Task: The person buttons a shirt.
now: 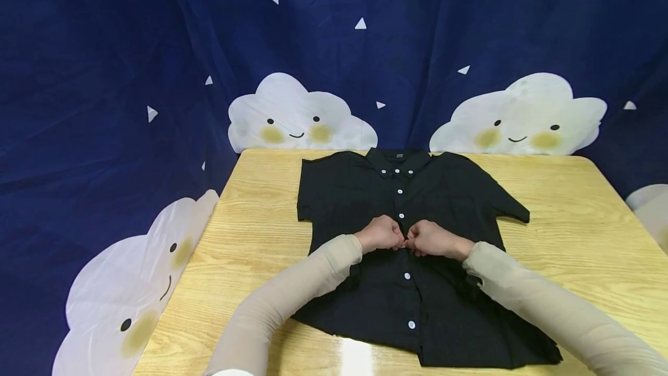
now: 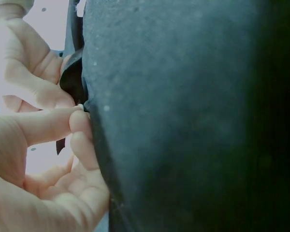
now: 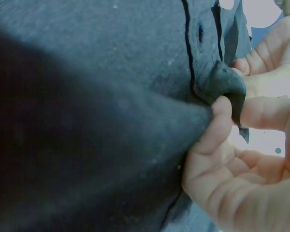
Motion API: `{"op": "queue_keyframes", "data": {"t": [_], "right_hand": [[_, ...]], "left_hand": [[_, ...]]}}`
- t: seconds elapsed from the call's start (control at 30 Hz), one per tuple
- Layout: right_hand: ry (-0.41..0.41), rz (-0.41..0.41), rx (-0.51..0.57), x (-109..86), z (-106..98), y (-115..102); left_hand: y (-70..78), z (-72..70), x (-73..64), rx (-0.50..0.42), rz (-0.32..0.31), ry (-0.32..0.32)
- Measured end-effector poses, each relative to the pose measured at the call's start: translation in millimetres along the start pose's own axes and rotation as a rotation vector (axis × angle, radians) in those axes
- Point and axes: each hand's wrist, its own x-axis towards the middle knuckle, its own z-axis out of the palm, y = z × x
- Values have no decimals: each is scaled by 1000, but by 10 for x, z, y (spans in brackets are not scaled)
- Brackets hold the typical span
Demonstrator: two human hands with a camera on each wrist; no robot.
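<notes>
"On the table (image 1: 261,190), where does your black shirt (image 1: 376,309) lie?"

"Spread across the middle, with its collar (image 1: 416,162) at the far edge and its hem toward you."

"What has each grip got?"

"Your left hand (image 1: 382,233) and right hand (image 1: 437,241) meet at the front opening, each clamped on the shirt's cloth between thumb and finger. A pale speck (image 2: 80,106) at your left grip may be a button; it's too small to be sure."

"Which step is this?"

"You seem to be working one middle fastening, though I can't tell whether you're closing or undoing it. Two white buttons (image 1: 407,276) show nearer you."

"And your next move?"

"It probably calls for tilting the button edgewise to its hole, both edges pinched; slack cloth could slip."
</notes>
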Motion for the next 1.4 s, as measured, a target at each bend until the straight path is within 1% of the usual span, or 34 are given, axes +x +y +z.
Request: {"op": "queue_keyframes", "data": {"t": [0.23,0.33,0.43,0.53,0.63,0.73,0.87,0.97,1.2,1.3,1.4], "right_hand": [[-5,7,71,-12,13,8],[-10,6,86,-7,7,11],[-25,14,102,6,-10,22],[-54,3,107,13,-27,33],[-68,-22,85,14,-33,40],[-55,-32,45,16,-30,38],[-38,-9,1,13,-33,32],[-40,-3,-18,6,-43,36],[-64,-73,-28,23,-49,57],[-63,-79,-40,37,-42,59],[-58,-79,-60,43,-34,45]], "left_hand": [[45,-12,-11,15,-17,-9],[50,-11,-2,14,-22,-7],[41,-8,6,9,-30,-9],[28,-10,11,11,-43,-13],[24,-16,10,22,-45,-19],[27,-25,12,54,-44,-21],[34,-37,11,90,-37,-31],[35,-38,8,100,-27,-41],[34,-40,19,134,10,-55],[40,-48,33,114,-3,-66],[48,-53,46,60,-43,-76]]}}
